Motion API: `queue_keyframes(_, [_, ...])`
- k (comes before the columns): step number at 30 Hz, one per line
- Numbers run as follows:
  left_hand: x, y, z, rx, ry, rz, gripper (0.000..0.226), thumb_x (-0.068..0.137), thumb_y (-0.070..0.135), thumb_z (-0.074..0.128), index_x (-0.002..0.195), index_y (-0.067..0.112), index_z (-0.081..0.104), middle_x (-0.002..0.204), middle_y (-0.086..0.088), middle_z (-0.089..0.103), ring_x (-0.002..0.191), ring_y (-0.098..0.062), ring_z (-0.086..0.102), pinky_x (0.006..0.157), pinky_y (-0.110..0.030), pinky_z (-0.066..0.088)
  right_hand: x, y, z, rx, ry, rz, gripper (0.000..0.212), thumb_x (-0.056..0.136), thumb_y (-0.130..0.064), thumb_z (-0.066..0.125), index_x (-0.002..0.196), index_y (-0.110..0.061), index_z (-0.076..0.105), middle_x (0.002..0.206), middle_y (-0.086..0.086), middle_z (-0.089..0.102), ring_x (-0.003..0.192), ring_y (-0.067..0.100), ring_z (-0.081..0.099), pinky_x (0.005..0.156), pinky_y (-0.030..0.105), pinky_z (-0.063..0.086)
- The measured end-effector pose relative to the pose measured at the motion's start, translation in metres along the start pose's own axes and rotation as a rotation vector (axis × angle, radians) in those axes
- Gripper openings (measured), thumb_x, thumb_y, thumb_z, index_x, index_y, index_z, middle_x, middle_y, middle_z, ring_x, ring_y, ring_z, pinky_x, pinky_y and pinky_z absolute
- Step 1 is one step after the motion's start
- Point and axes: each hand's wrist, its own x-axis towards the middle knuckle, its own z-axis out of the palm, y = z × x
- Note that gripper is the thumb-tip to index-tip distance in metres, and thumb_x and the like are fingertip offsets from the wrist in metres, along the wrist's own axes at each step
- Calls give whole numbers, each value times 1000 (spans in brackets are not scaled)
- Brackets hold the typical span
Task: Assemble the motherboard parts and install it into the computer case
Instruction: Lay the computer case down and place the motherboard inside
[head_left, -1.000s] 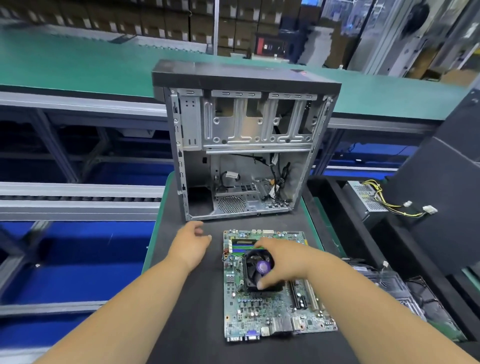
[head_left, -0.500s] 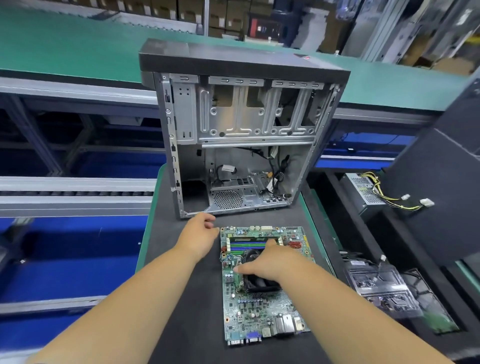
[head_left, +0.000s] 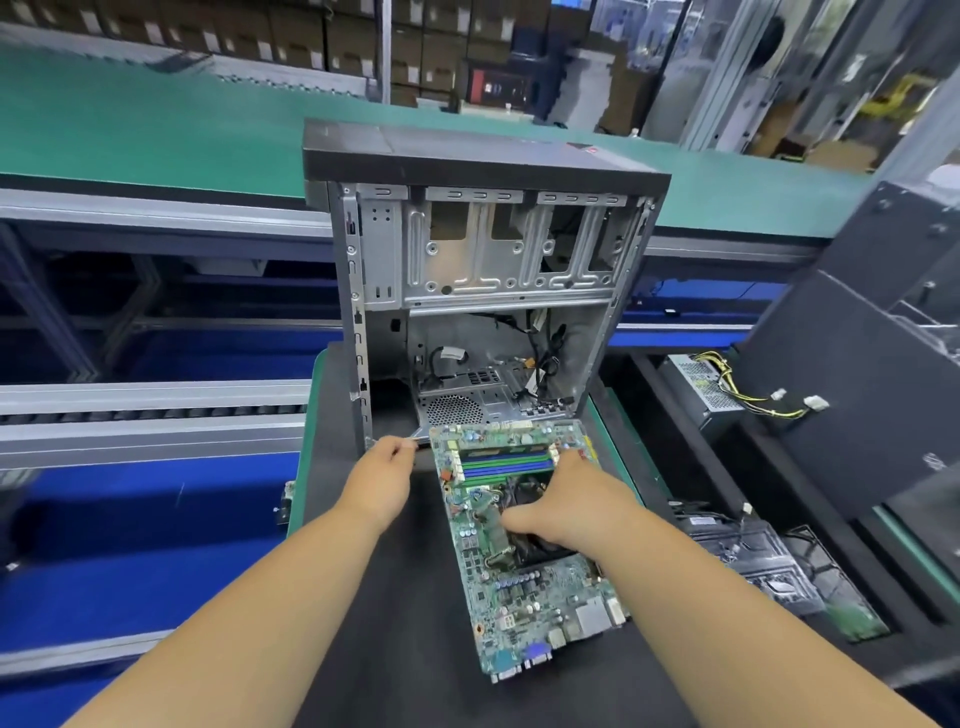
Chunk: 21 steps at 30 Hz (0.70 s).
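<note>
The open grey steel computer case with the black top (head_left: 483, 291) sits side-open on the black-matted table (head_left: 384, 597), probably so the board can slide straight in. Right in front of that case, the green motherboard with blue and green RAM slots (head_left: 524, 587) looks tilted toward the opening. The person's right hand (head_left: 566, 512) reaches forward, fingers curled around the black CPU cooler fan (head_left: 540, 551), using it like a handle. Left hand (head_left: 382, 475), at the case's lower front edge, seems to pinch the rim to steady it.
</note>
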Motion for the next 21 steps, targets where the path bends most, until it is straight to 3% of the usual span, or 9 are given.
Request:
queue_keyframes(2, [0, -3, -2, -155, -2, -56, 29, 102, 31, 33, 102, 24, 61, 106, -3, 67, 103, -23, 61, 92, -38, 48, -7, -6, -9, 13, 2, -42, 120, 55, -68, 65, 153, -18, 16, 82, -4, 65, 79, 17, 63, 58, 29, 48])
queue_keyframes(3, [-1, -5, -4, -190, 9, -66, 30, 103, 28, 32, 99, 25, 62, 104, -2, 68, 103, -25, 61, 94, -38, 48, -10, -9, -14, 22, -1, -65, 118, 57, -66, 66, 153, -19, 16, 82, -3, 67, 79, 17, 65, 62, 30, 51])
queue_keyframes(6, [-7, -11, -11, -195, 23, -32, 30, 103, 23, 37, 88, 32, 61, 92, 9, 68, 99, -21, 62, 81, -27, 45, -16, -18, -24, 52, 12, -143, 100, 62, -60, 70, 144, -21, 28, 90, -2, 65, 77, 17, 65, 66, 32, 55])
queue_keyframes(8, [-8, -14, -14, -224, -21, -14, 25, 102, 23, 44, 93, 36, 63, 105, 7, 69, 110, -22, 59, 98, -36, 43, -17, -24, -25, 84, 23, -184, 88, 64, -57, 71, 137, -25, 32, 90, -3, 62, 75, 17, 64, 60, 31, 51])
queue_keyframes(10, [-13, -10, -14, -355, -75, -41, 24, 101, 40, 44, 110, 35, 66, 120, 4, 66, 121, -20, 55, 111, -43, 35, -15, -27, -26, 104, 38, -207, 83, 64, -58, 71, 131, -27, 34, 90, -5, 60, 75, 18, 63, 60, 31, 49])
queue_keyframes(12, [-14, 0, -14, -657, -123, -143, 53, 94, 65, 36, 117, 27, 66, 122, -3, 67, 119, -24, 59, 109, -45, 39, -11, -30, -26, 90, 47, -198, 89, 61, -62, 70, 133, -25, 34, 88, -5, 62, 75, 18, 63, 61, 31, 50])
queue_keyframes(14, [-15, 9, -12, -832, -232, -195, 76, 85, 80, 27, 120, 24, 66, 120, -9, 68, 114, -28, 63, 96, -46, 49, -4, -30, -22, 61, 40, -172, 98, 58, -66, 68, 137, -20, 32, 79, -7, 67, 73, 16, 65, 60, 30, 51])
queue_keyframes(17, [-16, 17, -3, -869, -267, -264, 74, 81, 78, 42, 126, 23, 63, 124, -12, 65, 112, -31, 64, 89, -48, 52, 6, -30, -7, 32, 26, -153, 101, 56, -71, 69, 133, -13, 36, 71, -11, 67, 74, 13, 63, 55, 29, 46])
queue_keyframes(21, [-9, 9, 6, -797, -69, -405, 72, 87, 67, 48, 134, 12, 54, 135, -15, 56, 122, -38, 54, 103, -58, 41, 23, -22, 1, 119, -138, -232, 121, 55, -88, 63, 148, -18, 28, 113, -6, 61, 99, 17, 62, 76, 36, 54])
